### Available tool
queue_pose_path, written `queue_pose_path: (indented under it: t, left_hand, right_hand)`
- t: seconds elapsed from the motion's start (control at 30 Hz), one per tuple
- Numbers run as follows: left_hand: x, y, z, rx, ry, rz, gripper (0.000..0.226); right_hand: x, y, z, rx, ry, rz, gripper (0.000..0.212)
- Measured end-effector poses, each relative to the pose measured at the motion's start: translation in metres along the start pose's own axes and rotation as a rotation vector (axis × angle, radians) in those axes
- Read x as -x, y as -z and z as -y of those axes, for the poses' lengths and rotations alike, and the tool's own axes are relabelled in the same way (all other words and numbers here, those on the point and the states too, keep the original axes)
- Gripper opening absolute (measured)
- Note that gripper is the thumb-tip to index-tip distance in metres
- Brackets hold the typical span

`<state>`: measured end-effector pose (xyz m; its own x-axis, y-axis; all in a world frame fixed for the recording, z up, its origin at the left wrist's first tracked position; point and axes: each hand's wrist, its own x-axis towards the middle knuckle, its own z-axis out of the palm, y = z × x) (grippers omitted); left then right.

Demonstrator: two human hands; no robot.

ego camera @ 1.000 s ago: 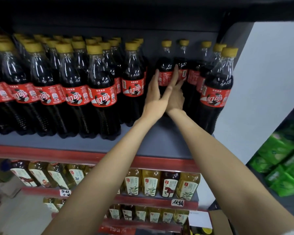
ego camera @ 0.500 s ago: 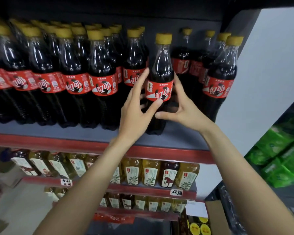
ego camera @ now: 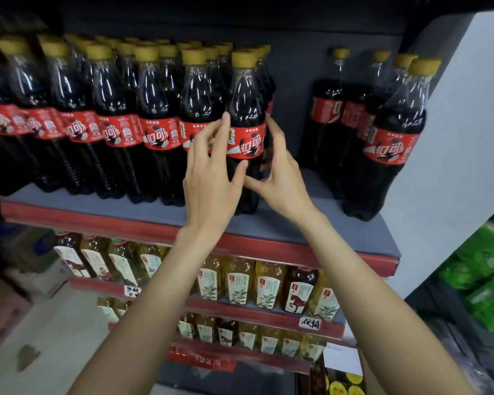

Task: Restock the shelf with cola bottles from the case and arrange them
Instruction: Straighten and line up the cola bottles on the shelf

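A cola bottle (ego camera: 246, 106) with a yellow cap and red label stands upright at the front of the grey shelf (ego camera: 297, 232), at the right end of a long front row of cola bottles (ego camera: 154, 109). My left hand (ego camera: 211, 178) cups its left side, thumb on the front below the label. My right hand (ego camera: 283, 178) wraps its right side, fingers behind the label and thumb low on the front. To the right lies a bare gap, then a group of cola bottles (ego camera: 394, 138) against the shelf's end.
A white side panel (ego camera: 457, 166) closes the shelf's right end. Lower shelves hold tea bottles (ego camera: 265, 286). Green packs (ego camera: 488, 269) sit at the far right. An open case with yellow caps (ego camera: 342, 386) is at the bottom right. A cardboard box (ego camera: 35, 269) stands at left.
Both hands reached to a bottle at the back of the shelf, drew it forward, and now hold it in line with the front row at left.
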<state>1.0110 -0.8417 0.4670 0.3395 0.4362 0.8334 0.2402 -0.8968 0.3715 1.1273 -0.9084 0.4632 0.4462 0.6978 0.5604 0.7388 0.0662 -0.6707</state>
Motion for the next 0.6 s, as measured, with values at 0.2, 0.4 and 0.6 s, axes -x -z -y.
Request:
queue_pose_path:
  t: [0.2,0.4,0.6]
  left_hand:
    - [0.006,-0.007,-0.003,0.104,-0.049,-0.141,0.057]
    - [0.02,-0.022,-0.025,0.224,-0.286,-0.247,0.03]
    - [0.005,-0.05,-0.064,0.494,0.01,0.367,0.054]
  right_hand:
    - [0.01,0.006,0.005,-0.009,-0.008,-0.036,0.093]
    - [0.058,0.063,-0.001,0.084,0.125,-0.477,0.029]
    - [0.07,0.123,-0.041,0.286,-0.198,-0.595,0.064]
